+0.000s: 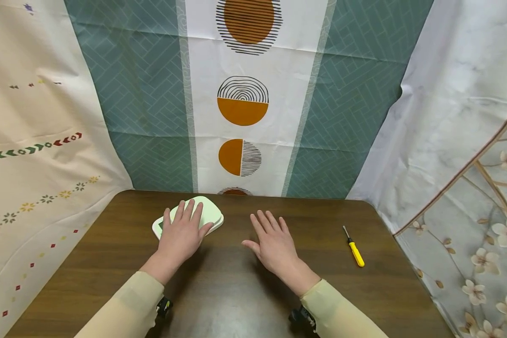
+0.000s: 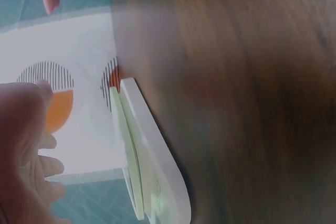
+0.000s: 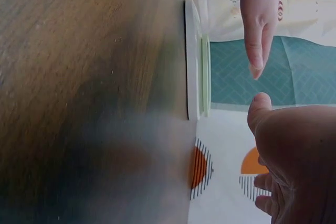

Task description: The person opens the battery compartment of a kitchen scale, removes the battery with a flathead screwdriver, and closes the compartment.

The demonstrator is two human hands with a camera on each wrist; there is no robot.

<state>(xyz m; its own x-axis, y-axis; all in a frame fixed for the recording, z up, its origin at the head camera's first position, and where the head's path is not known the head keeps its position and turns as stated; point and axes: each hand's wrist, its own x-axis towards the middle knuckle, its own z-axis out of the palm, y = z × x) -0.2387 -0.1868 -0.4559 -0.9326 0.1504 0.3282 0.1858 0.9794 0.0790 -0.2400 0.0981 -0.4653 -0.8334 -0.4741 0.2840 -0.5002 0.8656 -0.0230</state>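
Clock directions per head view. Biggest first: patterned cloth backdrop at 12, brown wooden table below it. Left hand and right hand both palm-down, fingers straight and apart, neither gripping anything. Both wrist views show them raised off the tabletop, with a gap between left hand and device.

Next, the white and pale-green device, looks like a kitchen scale, flat on the table toward 11, display side partly hidden by the hand. Smallest: yellow-handled screwdriver at 4, tip toward 11, nothing touching it.

Handling, my judgement: if the device is wanted, lower the left hand squarely, thumb on one rim, fingers on the opposite one. Hold the white base, not the green top plate, which may be loose or pressure-sensitive. Bring the right hand in to steady the near edge and keep it level.

Relative to grip: device sits beneath the left fingers, most of the visible part at the hand's 1; from the right hand it's between 9 and 10, well apart. Screwdriver is at the right hand's 3.
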